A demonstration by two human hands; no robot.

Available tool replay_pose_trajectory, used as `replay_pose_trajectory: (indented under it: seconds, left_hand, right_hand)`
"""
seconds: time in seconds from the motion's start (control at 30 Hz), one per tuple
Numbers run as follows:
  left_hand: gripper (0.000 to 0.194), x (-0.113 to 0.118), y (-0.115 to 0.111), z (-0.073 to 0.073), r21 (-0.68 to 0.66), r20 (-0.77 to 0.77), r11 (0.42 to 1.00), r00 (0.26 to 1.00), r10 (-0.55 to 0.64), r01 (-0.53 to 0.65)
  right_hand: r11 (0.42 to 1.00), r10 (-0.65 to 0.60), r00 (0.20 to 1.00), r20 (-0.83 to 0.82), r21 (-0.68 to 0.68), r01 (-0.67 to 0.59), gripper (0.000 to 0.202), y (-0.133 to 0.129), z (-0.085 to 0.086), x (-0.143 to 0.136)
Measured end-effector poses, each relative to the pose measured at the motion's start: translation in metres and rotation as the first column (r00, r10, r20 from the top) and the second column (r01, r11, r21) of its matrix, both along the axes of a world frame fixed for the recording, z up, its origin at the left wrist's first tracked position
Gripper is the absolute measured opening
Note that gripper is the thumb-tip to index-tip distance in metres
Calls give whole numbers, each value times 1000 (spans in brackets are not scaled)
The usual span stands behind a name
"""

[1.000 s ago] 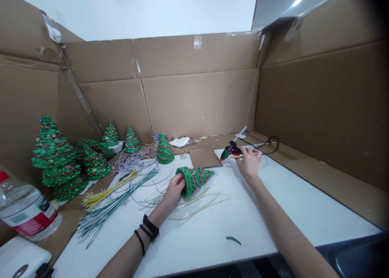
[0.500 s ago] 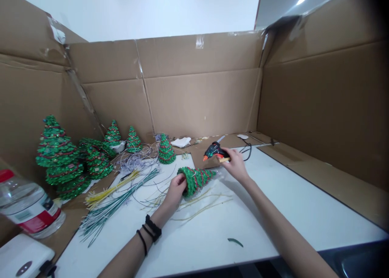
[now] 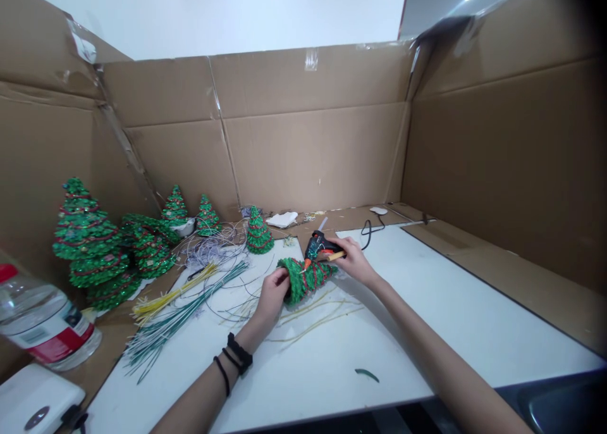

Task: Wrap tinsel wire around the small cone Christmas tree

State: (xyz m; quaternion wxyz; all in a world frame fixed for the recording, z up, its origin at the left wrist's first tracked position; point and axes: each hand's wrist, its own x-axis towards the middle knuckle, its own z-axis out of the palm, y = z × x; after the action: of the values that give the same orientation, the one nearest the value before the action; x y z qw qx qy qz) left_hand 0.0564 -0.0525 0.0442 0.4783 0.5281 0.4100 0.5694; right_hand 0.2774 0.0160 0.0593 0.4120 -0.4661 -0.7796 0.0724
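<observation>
My left hand is closed on the base rim of a small green Christmas tree with red garland. The tree lies on its side over the white tabletop, its tip pointing right. In my right hand is a black and orange hot glue gun, its nozzle at the upper side of the tree near the base. Whether the nozzle touches the tree I cannot tell. A thin tan stick also shows at my right fingers. Part of the glue gun's handle is hidden by that hand.
Several finished green trees stand at the left, and a small one stands behind my left hand. Yellow wires and green wires lie left of centre. A water bottle and white device occupy the near left. Cardboard walls enclose the table.
My right hand has brought the glue gun left and down, from beside the tree to its upper side. My left hand keeps the tree in nearly the same place.
</observation>
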Motion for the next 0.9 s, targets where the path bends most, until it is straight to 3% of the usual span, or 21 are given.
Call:
replay_pose_trajectory:
  seconds: [0.2,0.47,0.9]
  left_hand:
    - [15,-2,3,-5,48,-40,999,999,9,-7]
    - [15,-1,-2,2,113,-91,994,996,11,-1]
    - [15,-3,0,-1,143,-120,990,993,20,-3]
  right_hand:
    - [1000,7,1000,1,-12,-7,37,-1,1,1]
    - [1000,16,1000,12,-19,-16,38,-2,2,-1]
    - [1000,19,1000,5,-3,-19,37,1,-2,0]
